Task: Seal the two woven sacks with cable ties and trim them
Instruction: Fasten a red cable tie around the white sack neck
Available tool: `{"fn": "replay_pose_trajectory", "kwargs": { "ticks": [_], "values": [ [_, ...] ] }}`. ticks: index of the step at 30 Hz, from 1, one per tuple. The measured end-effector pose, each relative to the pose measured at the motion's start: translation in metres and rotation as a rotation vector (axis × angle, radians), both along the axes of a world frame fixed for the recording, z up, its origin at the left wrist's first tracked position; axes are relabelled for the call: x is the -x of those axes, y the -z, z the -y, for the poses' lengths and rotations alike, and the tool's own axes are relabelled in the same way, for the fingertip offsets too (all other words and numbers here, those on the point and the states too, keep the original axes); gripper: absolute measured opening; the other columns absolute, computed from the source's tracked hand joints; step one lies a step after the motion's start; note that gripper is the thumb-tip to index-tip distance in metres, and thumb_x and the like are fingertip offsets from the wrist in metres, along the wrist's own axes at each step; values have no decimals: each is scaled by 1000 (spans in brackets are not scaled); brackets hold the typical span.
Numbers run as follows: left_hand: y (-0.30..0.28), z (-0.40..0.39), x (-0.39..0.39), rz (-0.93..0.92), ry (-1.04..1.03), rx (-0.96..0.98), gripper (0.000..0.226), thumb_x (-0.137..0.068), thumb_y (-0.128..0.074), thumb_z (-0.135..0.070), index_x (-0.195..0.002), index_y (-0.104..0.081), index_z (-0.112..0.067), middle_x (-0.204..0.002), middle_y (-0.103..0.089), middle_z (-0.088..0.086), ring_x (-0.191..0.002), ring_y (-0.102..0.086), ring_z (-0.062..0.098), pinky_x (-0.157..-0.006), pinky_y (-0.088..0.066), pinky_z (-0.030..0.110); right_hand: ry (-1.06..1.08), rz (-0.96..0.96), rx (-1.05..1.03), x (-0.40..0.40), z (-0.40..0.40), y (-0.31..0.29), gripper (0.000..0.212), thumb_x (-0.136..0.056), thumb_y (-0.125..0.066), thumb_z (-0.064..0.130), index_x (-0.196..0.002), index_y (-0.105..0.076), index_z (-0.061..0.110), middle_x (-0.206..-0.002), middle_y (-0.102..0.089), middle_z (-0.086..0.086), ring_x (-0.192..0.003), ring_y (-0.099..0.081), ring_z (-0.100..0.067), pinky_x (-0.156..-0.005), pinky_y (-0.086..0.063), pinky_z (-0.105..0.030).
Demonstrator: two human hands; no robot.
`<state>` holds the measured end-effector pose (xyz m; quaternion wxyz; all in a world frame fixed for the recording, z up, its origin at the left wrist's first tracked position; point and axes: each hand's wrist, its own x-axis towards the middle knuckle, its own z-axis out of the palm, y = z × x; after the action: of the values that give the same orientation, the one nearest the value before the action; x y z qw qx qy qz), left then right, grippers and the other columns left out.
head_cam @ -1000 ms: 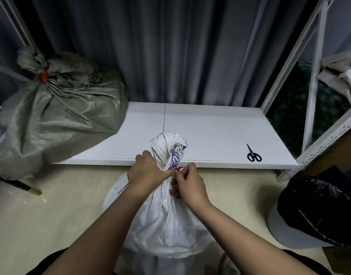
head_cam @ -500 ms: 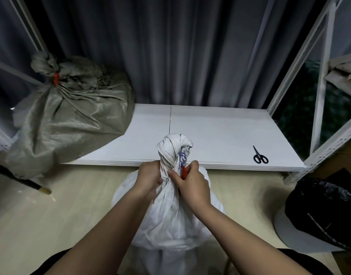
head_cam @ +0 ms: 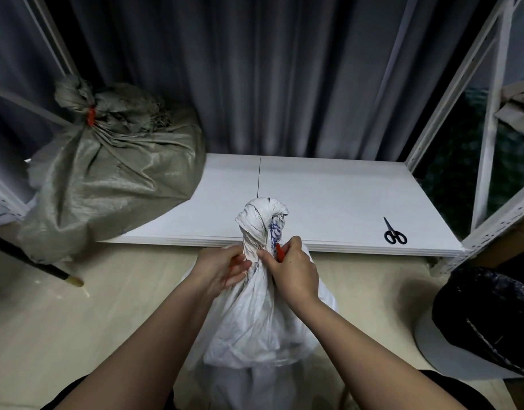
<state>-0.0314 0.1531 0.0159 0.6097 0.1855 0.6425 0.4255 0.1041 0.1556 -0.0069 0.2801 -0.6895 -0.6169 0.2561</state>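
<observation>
A white woven sack stands on the floor in front of me, its mouth twisted into a bunch at the top. My left hand grips the left side of the sack's neck. My right hand pinches a red cable tie against the right side of the neck. A grey woven sack leans at the left on the white board, its neck bound by a red cable tie. Black scissors lie on the board's right part.
White metal shelf frames stand at the right and left. A dark bundle on a white base sits at the lower right. A dark stick with a pale tip lies on the floor at the left. A grey curtain hangs behind.
Both hands have shifted closer around the white sack's neck; the right hand moved up against it with the red tie. The view has drifted left, so things sit further right.
</observation>
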Motion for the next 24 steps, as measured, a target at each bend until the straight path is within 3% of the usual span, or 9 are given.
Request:
{"fn": "replay_pose_trajectory", "kwargs": {
  "ticks": [3, 5, 9, 13, 16, 18, 20, 22, 24],
  "values": [
    [-5, 2, 1, -97, 93, 27, 23, -88, -62, -20, -66, -55, -18, -53, -54, -7, -38, -53, 1, -50, -46, 18, -6, 4, 5, 0, 0, 0, 46, -82, -61, 56, -93, -38, 17, -88, -59, 4, -90, -61, -27, -68, -39, -33],
    [-7, 2, 3, -200, 174, 37, 34, -86, -63, -19, -57, -45, -19, -38, -39, -9, -35, -32, 4, -41, -26, 15, -8, -10, 11, -1, -1, 0, 46, -83, -61, 55, -93, -38, 17, -85, -56, 6, -90, -61, -28, -68, -39, -33],
    [-6, 1, -1, -135, 278, 59, 38, -91, -52, -20, -56, -39, -18, -36, -25, -10, -28, -15, 3, -34, -8, 11, -30, 30, -25, 1, -1, 2, 44, -85, -58, 55, -91, -36, 17, -84, -58, 5, -83, -59, -26, -63, -35, -32],
    [-1, 7, -16, -79, 241, -41, 38, -94, -51, -23, -58, -57, -14, -46, -35, -6, -31, -17, 1, -36, -8, 14, -118, -36, -133, -1, 2, 7, 35, -89, -58, 44, -84, -36, 17, -68, -43, 9, -62, -43, -16, -57, -30, -31],
    [3, 8, -20, -69, 135, -103, 35, -94, -50, -23, -62, -58, -14, -56, -39, -1, -31, -18, 1, -37, -9, 14, -188, -172, -137, -8, -1, 10, 30, -89, -62, 36, -82, -40, 17, -69, -49, 8, -60, -45, -7, -57, -34, -20],
    [3, 6, -18, -56, 82, -129, 32, -95, -49, -22, -66, -59, -12, -48, -39, -4, -29, -19, 1, -32, -11, 12, -207, -288, -70, -11, -3, 9, 23, -89, -64, 28, -85, -44, 15, -73, -54, 7, -61, -50, -4, -59, -37, -16],
    [2, 4, -18, -54, 62, -151, 31, -96, -49, -20, -69, -61, -10, -37, -39, -10, -29, -23, 1, -30, -15, 12, -220, -429, -8, -14, -2, 7, 18, -90, -62, 17, -85, -45, 15, -74, -58, 3, -60, -57, -2, -65, -45, -24],
    [2, 5, -20, -21, 49, -187, 29, -97, -47, -16, -72, -61, -9, -40, -52, -9, -33, -42, 0, -35, -21, 12, -243, -539, 27, -19, -1, 4, 17, -91, -59, 9, -84, -44, 15, -74, -60, 2, -61, -64, -6, -69, -50, -30],
    [1, 7, -22, 41, 54, -225, 26, -98, -43, -15, -76, -56, -11, -59, -71, -6, -51, -65, 1, -44, -31, 14, -263, -636, 74, -22, 0, 2, 16, -93, -56, 6, -85, -44, 14, -77, -62, 0, -62, -67, -9, -68, -52, -28]
  ]
}}
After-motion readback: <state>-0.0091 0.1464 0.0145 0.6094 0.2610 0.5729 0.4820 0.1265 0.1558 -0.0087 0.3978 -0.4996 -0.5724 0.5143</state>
